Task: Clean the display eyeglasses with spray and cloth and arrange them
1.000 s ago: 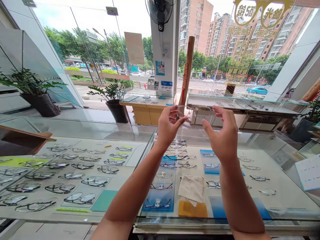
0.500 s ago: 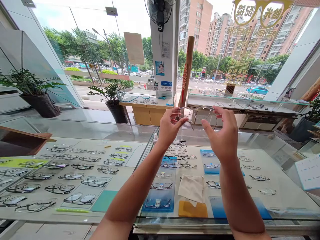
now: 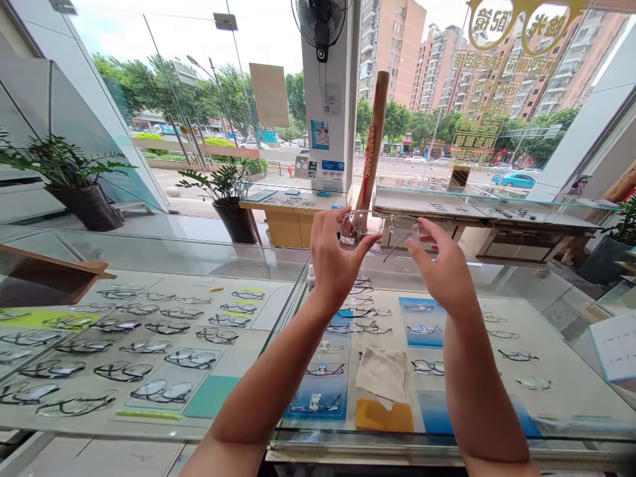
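A pair of thin-rimmed eyeglasses is held up in the air over the far part of the glass display case. My left hand pinches its left side, thumb below and fingers above the lens rim. At the other end, my right hand grips the frame near its right hinge between thumb and fingers. One temple slants down between the lenses. Below the hands, a beige cloth lies on the case beside a mustard-yellow cloth or pouch.
Rows of eyeglasses fill the left display case. More frames rest on blue cards in the right one. A white bottle stands behind my left forearm. Beyond are a low wooden counter, a wooden post and potted plants.
The eyeglasses have turned slightly between my hands, their right side now a little lower. My left hand has shifted a bit left and down; the right hand has tilted slightly.
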Tool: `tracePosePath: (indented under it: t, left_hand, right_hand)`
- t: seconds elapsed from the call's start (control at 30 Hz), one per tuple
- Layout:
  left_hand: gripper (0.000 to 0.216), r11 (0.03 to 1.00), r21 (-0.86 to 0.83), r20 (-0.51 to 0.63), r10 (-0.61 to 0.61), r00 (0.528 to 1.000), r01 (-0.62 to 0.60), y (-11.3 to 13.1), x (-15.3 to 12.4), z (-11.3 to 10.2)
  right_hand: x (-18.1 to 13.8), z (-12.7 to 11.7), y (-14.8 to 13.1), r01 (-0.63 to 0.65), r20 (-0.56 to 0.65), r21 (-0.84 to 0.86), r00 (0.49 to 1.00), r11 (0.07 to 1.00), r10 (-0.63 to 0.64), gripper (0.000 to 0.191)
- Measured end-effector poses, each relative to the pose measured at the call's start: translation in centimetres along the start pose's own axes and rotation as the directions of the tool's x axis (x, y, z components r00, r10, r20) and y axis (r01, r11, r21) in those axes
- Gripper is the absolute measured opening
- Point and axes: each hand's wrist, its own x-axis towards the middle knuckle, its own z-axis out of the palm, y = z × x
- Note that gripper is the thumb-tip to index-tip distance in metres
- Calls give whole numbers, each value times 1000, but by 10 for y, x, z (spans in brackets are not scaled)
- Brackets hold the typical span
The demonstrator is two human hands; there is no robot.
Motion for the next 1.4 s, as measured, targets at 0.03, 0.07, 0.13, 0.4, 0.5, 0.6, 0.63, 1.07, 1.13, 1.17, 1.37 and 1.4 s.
tracePosePath:
  t: [0.03, 0.07, 0.13, 0.4, 0.5, 0.6, 0.63, 1.07, 1.13, 1.17, 1.37, 1.4]
  left_hand:
    - [57, 1000, 5, -3, 4, 1000, -3, 1, 0, -1]
    - [57, 1000, 6, -5, 4, 1000, -4, 2, 1, -1]
    - [57, 1000, 4, -4, 1, 1000, -1, 4, 1, -2]
    - [60, 999, 49, -25, 24, 999, -23, 4, 1, -1]
    - [59, 999, 33, -24, 2, 1000, -2, 3, 0, 0]
    - [58, 999, -8, -10, -32, 999, 31, -1, 1, 1]
    - [58, 999, -21, -6, -38, 999, 38, -2, 1, 1]
    - [63, 998, -58, 9, -22, 1000, 22, -14, 1, 5]
    - [64, 999, -39, -5, 1, 1000, -1, -10, 0, 4]
    - [65, 999, -31, -10, 12, 1000, -12, -9, 0, 4]
    - [65, 999, 7, -26, 38, 999, -38, -7, 1, 3]
    - [65, 1000, -2, -23, 29, 999, -29, -9, 1, 3]
  right_hand:
    - [0, 0, 0, -9, 12, 8, 1000, 1000, 9, 58]
    - [1, 0, 0, -12, 18, 12, 1000, 1000, 12, 58]
    - [1, -1, -1, -10, 20, 12, 1000, 1000, 9, 58]
    - [-1, -1, -4, -2, 0, 0, 1000, 1000, 2, 59]
    - [-1, -1, -3, 37, -25, -2, 999, 999, -37, 58]
    - [-1, 0, -4, 116, -76, -6, 990, 993, -116, 57]
    - [-1, 0, -4, 142, -85, -9, 986, 990, -142, 57]
    - [-2, 1, -4, 157, -45, 43, 987, 987, -155, 64]
    - [-1, 3, -2, 135, -42, 52, 990, 989, -133, 65]
    - [0, 4, -1, 125, -38, 56, 992, 991, -123, 66]
    - [1, 6, -1, 111, -26, 66, 994, 992, -110, 68]
    - [0, 6, -2, 115, -29, 66, 993, 991, -113, 68]
